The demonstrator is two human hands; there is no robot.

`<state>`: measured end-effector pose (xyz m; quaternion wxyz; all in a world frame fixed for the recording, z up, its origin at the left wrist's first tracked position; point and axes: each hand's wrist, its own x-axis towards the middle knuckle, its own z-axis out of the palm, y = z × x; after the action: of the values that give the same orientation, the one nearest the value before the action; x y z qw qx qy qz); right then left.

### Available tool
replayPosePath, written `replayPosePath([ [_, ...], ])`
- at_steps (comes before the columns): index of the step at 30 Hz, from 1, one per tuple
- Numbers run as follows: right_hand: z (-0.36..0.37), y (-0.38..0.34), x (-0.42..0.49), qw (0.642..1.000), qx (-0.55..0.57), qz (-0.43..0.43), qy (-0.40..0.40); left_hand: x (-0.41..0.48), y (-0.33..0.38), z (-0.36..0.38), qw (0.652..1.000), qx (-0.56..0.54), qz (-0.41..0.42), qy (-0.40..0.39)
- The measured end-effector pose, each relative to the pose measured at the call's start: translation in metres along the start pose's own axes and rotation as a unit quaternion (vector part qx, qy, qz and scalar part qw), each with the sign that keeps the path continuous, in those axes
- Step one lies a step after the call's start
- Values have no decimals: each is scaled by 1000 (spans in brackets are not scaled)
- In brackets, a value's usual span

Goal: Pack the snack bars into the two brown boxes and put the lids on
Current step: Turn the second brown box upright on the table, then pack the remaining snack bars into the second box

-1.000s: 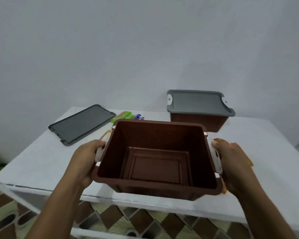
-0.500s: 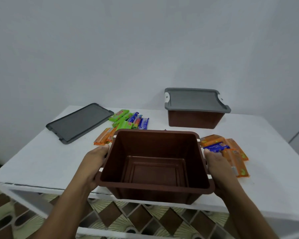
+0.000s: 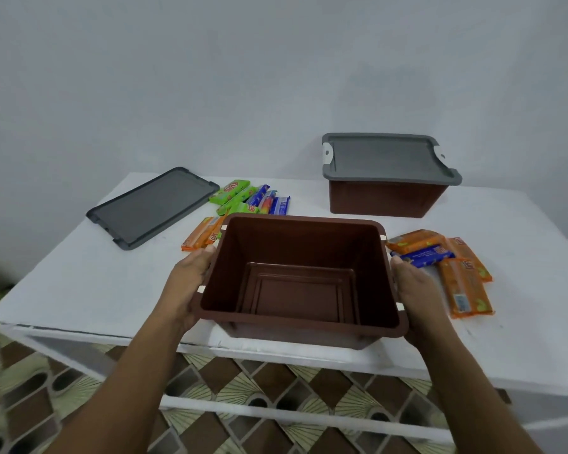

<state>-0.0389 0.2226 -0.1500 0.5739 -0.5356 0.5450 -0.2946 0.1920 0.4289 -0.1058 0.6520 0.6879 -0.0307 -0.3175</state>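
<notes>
You are holding the empty brown box (image 3: 295, 296) at the table's (image 3: 79, 283) near edge, left hand (image 3: 191, 283) and right hand (image 3: 413, 296) curled round its side rims. The snack bars (image 3: 456, 270) are lying on both sides of it, none packed in it yet; one lid (image 3: 151, 204) is lying far left.

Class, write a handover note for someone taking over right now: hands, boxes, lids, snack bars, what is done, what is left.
Hands: left hand and right hand each hold one side of the open brown box, empty, at the table edge.
The loose grey lid lies flat, back left.
The second brown box stands back right under its fitted lid; contents unseen.
Snack bars: green and blue bars behind the open box, orange bars at its left, orange and blue bars at its right.
Done: nothing packed in the open box.
Left: pack the bars, lid the open box.
</notes>
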Motion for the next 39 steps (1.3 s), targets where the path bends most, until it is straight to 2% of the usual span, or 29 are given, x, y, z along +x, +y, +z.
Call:
replayPosePath([
  [8,-5,8,4,998,-42,-47,-26,1,-2,4,1000,-9,-8,22],
  [11,-6,2,5,992,-120,-34,-19,3,0,2,999,46,5,25],
  [13,-11,-13,3,984,-167,-29,-44,8,3,-7,994,103,34,8],
  [15,-20,-32,2,965,-239,-87,-59,16,9,-19,986,155,61,-2],
  [17,-25,-53,1,940,-295,-168,-26,26,18,-31,977,195,90,15],
  [20,-18,-91,-4,929,-274,-250,-1,48,34,-41,976,173,131,31],
  [23,6,-126,-6,914,-255,-309,-66,71,49,-42,974,168,155,10],
  [27,65,-158,13,891,-258,-332,-171,102,59,-36,971,172,165,-18],
  [34,189,-166,62,767,-375,-394,-341,145,65,-25,958,229,164,-45],
  [39,250,-157,97,662,-484,-418,-391,176,62,-22,930,327,162,-39],
])
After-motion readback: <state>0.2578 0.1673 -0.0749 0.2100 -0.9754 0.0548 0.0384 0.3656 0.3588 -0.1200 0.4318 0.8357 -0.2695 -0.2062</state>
